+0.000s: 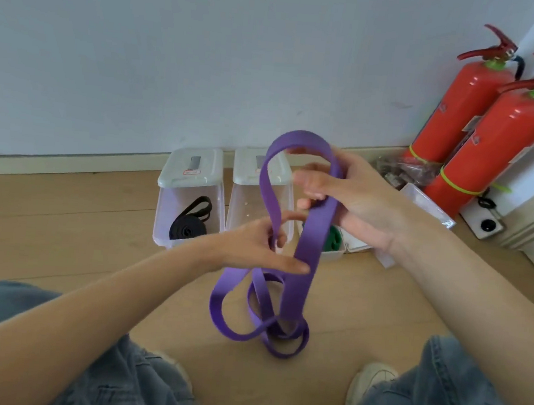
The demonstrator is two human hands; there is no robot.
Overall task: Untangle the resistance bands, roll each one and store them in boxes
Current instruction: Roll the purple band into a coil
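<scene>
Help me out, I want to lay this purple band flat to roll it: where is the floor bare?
Bare wood lies left of the box with the black band, out to the baseboard, and in front of the boxes between the knees, under the hanging purple band. It is crowded on the right: the green band's box, a loose lid and two fire extinguishers.

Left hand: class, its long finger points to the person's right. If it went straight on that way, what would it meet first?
The left hand has its fingertip at the hanging strand of the purple band, so it probably meets that strand first; depth is unclear from this one view.
</scene>
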